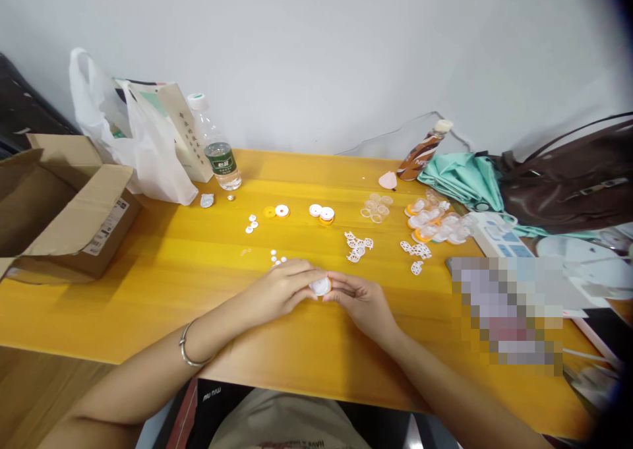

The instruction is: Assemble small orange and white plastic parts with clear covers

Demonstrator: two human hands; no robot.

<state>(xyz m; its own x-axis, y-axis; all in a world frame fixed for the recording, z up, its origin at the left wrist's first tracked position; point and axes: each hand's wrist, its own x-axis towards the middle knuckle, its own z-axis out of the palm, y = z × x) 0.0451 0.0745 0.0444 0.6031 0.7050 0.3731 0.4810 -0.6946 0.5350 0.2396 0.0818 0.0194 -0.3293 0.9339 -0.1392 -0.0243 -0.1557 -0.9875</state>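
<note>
Between both hands, just above the table's near part, is a small round plastic case [321, 286] with a whitish face and an orange rim. My left hand [289, 284] grips its left side with thumb and fingers. From the right, my right hand [363, 300] pinches the orange rim. Small white round pieces [277, 259] lie just beyond my left fingers. Farther back are white discs [321, 211] on an orange base and a yellow ring beside a white disc [281, 211]. White cut-out plates [357, 246] and clear round covers [376, 208] lie beyond my right hand.
Orange-and-clear cases [438, 221] are piled at the right, near a brown bag [568, 179] and a brown bottle [424, 151]. A pixelated object [504, 310] lies at the right edge. At left stand a cardboard box [69, 211], a plastic bag [143, 152] and a water bottle [217, 149].
</note>
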